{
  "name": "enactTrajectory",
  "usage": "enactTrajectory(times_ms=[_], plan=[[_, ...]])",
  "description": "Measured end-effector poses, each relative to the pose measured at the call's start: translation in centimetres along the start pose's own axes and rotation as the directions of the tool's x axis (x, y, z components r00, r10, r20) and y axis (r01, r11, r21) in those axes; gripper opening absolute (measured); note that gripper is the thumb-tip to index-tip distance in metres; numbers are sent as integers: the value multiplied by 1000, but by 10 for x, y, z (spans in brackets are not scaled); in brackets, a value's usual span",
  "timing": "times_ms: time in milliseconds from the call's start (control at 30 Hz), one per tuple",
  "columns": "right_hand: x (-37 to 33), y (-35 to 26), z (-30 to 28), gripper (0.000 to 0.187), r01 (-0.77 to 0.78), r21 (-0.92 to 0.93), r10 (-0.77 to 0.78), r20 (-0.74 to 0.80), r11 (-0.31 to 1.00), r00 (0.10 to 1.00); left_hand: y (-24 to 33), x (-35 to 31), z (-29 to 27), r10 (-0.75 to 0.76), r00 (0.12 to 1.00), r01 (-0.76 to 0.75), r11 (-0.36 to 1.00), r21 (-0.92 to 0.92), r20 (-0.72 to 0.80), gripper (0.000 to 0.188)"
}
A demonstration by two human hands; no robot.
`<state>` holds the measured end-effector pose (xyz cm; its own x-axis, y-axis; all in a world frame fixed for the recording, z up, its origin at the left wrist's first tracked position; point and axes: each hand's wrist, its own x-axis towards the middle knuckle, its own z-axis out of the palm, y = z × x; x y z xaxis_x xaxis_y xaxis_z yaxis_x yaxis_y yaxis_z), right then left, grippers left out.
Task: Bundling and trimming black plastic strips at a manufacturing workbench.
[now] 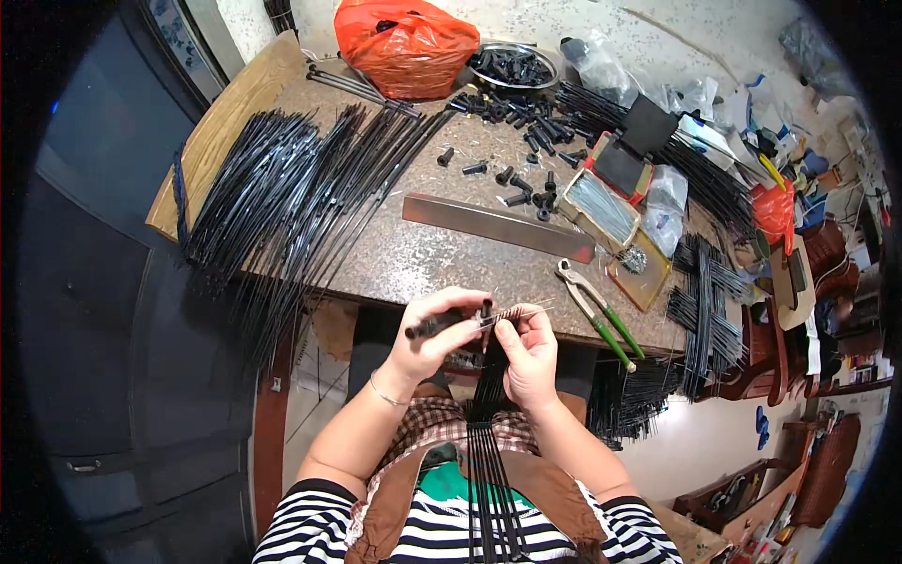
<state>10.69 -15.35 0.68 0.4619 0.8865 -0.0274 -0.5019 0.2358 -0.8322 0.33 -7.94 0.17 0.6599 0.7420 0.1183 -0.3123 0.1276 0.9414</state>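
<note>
My left hand (418,355) is closed around black tubular fittings (427,328), just off the table's front edge. Fingers of my right hand (532,365) pinch a fan of thin metal pins (534,308), whose tips stick out to the right. The two hands meet at the fingertips, where a black fitting (486,307) stands up between them. Long thin black rods (493,470) run from below my hands down over my lap and chest. How the pins and fittings join is too small to tell.
On the speckled table (376,258) lie a metal bar (498,228), green-handled pincers (597,315), loose black fittings (517,179) and a box of pins (603,205). Bundled black rods (272,188) overhang the left front edge. An orange bag (404,47) and a metal bowl (512,68) stand behind.
</note>
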Motion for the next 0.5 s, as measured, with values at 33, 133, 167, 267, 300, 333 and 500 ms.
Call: enactTrajectory(times_ms=[33,133,167,267,300,333,500], plan=[[0,-1,0,18,5,2,-5,0,1000,1000,-1,0,-1,131,990,-138,971,194,46,24],[-1,-4,-1,17,-14,42,14,1,999,1000,1,-1,6,68,997,-65,991,120,-26,22],[0,-4,-2,17,-12,43,12,2,999,1000,6,1,10,-60,998,59,998,-23,-34,22],[1,-4,-3,16,-33,68,32,11,997,999,4,2,14,-223,974,191,905,-379,-41,22],[0,-4,-2,16,-34,69,33,9,997,999,4,2,13,-221,974,191,906,-378,-40,22],[-1,-4,-2,17,-36,70,35,7,997,999,4,2,11,-236,972,218,891,-399,3,23],[-2,-4,-1,17,-8,23,8,16,1000,1000,3,-1,10,-256,966,241,869,-432,25,23]])
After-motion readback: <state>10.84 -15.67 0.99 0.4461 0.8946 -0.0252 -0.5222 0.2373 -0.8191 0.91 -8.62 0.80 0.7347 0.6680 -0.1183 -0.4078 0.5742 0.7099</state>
